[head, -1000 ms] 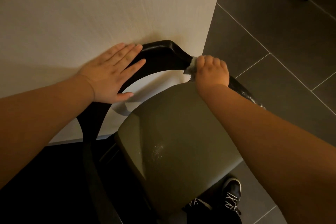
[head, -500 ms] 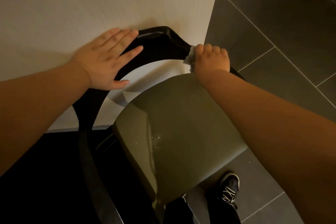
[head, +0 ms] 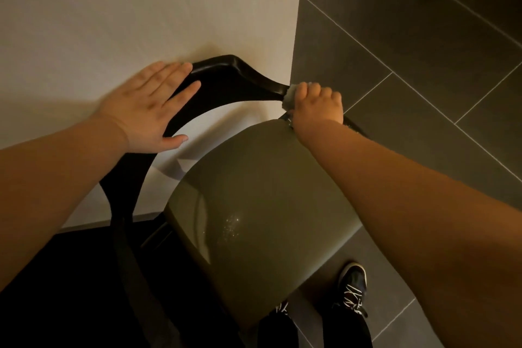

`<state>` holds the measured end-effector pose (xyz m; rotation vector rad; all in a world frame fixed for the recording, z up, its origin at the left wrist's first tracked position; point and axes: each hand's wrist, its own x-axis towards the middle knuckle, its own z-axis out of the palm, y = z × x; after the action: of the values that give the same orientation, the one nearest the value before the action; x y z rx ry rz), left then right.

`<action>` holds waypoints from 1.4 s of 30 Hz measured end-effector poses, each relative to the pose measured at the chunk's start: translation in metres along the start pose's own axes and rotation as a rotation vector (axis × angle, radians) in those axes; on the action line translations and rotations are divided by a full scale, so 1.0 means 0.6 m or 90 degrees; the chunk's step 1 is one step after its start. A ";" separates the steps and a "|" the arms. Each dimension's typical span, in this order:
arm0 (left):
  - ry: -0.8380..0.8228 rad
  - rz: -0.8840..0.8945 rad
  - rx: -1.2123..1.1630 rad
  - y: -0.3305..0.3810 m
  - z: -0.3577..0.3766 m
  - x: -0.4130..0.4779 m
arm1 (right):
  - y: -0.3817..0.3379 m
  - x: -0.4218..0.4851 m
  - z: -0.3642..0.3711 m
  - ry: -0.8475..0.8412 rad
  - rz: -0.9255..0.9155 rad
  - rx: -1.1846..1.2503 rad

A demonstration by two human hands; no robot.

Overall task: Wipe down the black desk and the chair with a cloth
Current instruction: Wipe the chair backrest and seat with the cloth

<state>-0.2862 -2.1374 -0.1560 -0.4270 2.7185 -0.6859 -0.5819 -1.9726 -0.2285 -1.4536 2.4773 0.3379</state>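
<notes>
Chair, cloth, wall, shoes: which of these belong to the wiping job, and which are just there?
In the job:
chair, black frame with an olive seat
cloth, pressed to the frame
right hand, gripping the cloth
left hand, flat on the chair

Just there:
wall
tiled floor
shoes

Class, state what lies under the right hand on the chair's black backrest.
A pale cloth pokes out from under the right hand, gripped against the black backrest. The fist covers most of the cloth and the rail beneath it.
</notes>
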 end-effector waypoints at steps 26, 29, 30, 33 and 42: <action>0.019 0.060 -0.202 0.035 -0.091 0.270 | 0.114 -0.127 0.080 0.006 0.125 0.036; 0.001 0.031 -0.194 0.037 -0.095 0.271 | 0.087 -0.083 0.063 0.028 0.142 0.090; -0.005 0.022 -0.189 0.037 -0.095 0.271 | 0.079 -0.066 0.059 0.040 0.119 0.104; -0.014 -0.007 -0.196 0.041 -0.093 0.273 | 0.068 -0.040 0.056 0.073 0.050 0.115; -0.027 -0.055 -0.244 0.045 -0.094 0.278 | 0.149 -0.174 0.110 0.077 0.137 0.085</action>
<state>-0.4637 -2.1510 -0.1584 -0.6405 2.8033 -0.1668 -0.6049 -1.8237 -0.2499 -1.1919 2.7015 0.1224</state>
